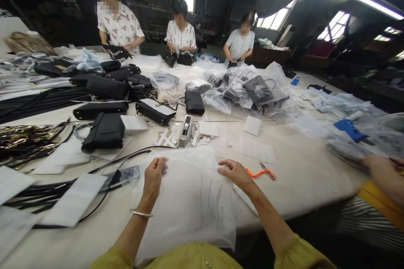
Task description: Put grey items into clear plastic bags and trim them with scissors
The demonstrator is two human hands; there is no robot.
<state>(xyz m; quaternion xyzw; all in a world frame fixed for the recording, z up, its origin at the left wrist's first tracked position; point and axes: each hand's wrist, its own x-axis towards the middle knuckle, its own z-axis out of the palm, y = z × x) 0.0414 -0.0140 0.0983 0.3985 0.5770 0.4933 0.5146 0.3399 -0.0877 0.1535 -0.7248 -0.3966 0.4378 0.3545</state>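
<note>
A translucent plastic bag (189, 201) with printed lines of text on its right part lies flat on the table in front of me and reaches over its near edge. My left hand (154, 172) is closed at the bag's upper left edge, its thumb and fingers pinching the film. At the upper right of the bag, my right hand (234, 171) hovers with bent fingers slightly apart, and I see nothing held in it. Just beyond the bag stands a tape dispenser (185, 131) beside scattered white paper strips (167, 138).
Black handbags (105, 131), straps (38, 103) and white foam sheets (75, 199) cover the left. Bagged handbags (249, 88) pile up beyond. Small scissors (267, 171) with orange cord lie right, near a blue tape gun (352, 129). Co-workers (120, 29) stand opposite; another person's arm (383, 172) reaches in at right.
</note>
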